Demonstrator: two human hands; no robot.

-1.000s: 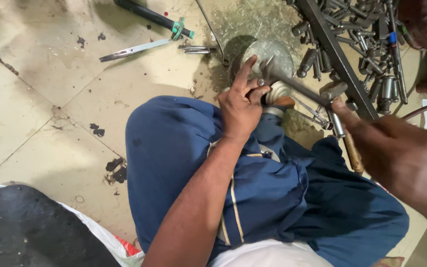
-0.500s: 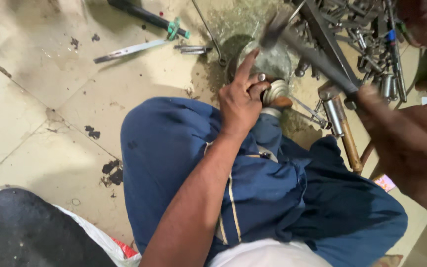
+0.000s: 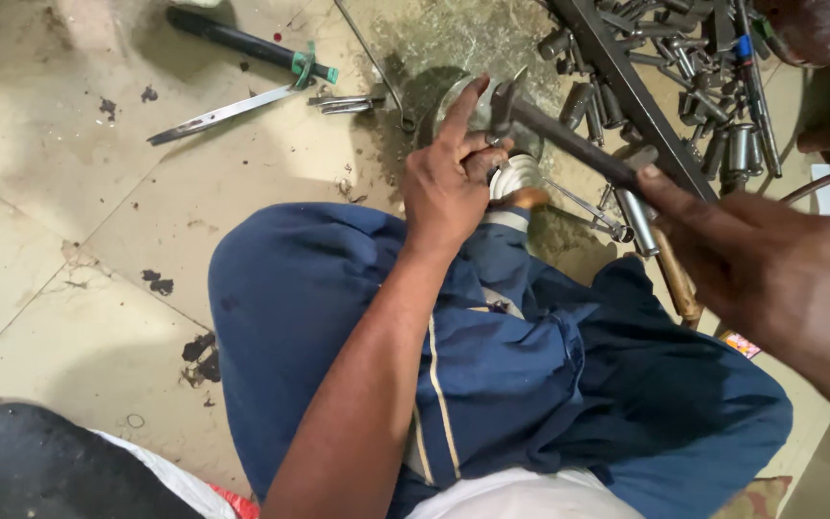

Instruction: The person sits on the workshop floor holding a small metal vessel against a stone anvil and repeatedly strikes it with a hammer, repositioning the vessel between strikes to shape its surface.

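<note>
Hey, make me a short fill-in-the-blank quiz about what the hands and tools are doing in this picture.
1. The right hand grips a ____ by its dark handle.
2. The left hand steadies a round ____ part on the floor.
3. The trousers over the knee are ____.
4. Loose sockets lie at the upper ____.

Missing words: hammer; metal; blue; right

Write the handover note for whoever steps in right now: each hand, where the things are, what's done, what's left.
Left hand: pressed on the round metal part on the floor beyond the knee, index finger stretched out over it.
Right hand: gripping the hammer by its handle, head down at the part beside the left fingers.
Around: sockets and bits in a pile top right, a black-handled tool and a flat metal strip top left.
Done: part steadied, hammer at the part.
Left: hammering looks unfinished; whether the part has given cannot be seen. Mind the left fingers.
</note>
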